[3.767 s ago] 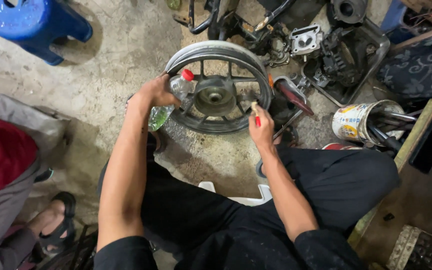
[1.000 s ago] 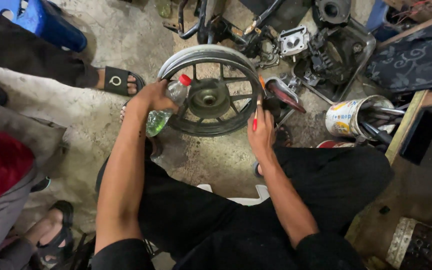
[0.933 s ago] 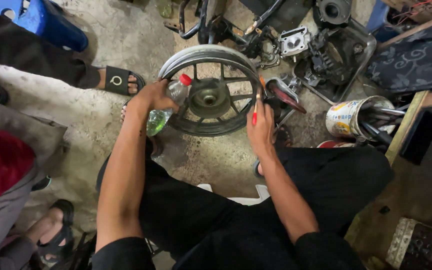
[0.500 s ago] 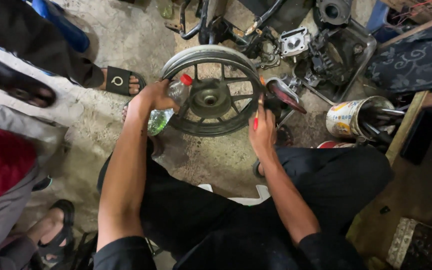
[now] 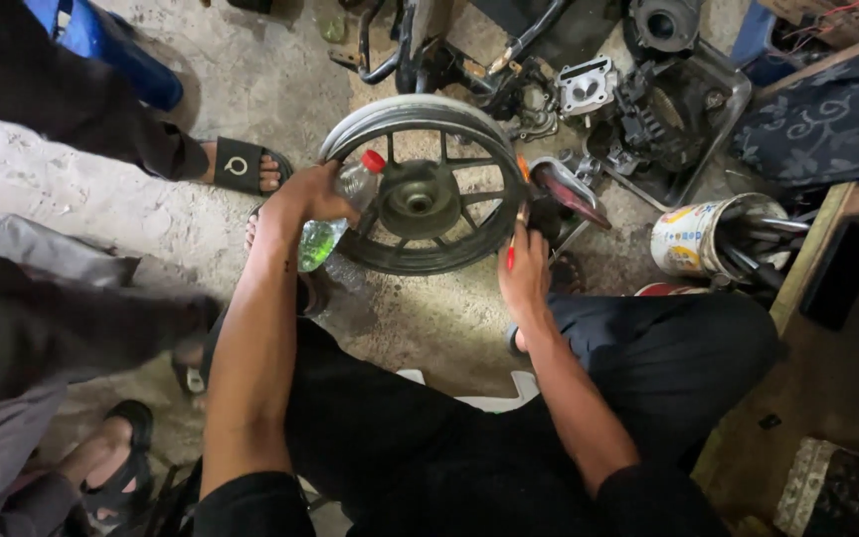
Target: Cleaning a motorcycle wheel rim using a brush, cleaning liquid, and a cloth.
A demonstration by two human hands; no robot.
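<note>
A dark spoked motorcycle wheel rim [image 5: 390, 117] lies flat on the concrete floor in front of my knees. My left hand [image 5: 308, 195] grips a clear plastic bottle [image 5: 332, 227] with a red cap and greenish liquid, tilted over the rim's left side. At the rim's right edge my right hand [image 5: 523, 276] is closed around a small tool with a red handle [image 5: 512, 257], its tip against the rim. I crouch in black trousers.
Engine parts [image 5: 638, 99] and a metal tray lie behind and right of the wheel. A tin can [image 5: 693, 234] holding tools stands at the right by a wooden bench [image 5: 827, 249]. Another person's sandalled foot [image 5: 241, 167] and dark-trousered legs are at the left, by a blue stool [image 5: 111, 50].
A person at the left has walked across, their legs and foot shifting forward. My hands, the bottle and the tool stay at the rim almost unmoved.
</note>
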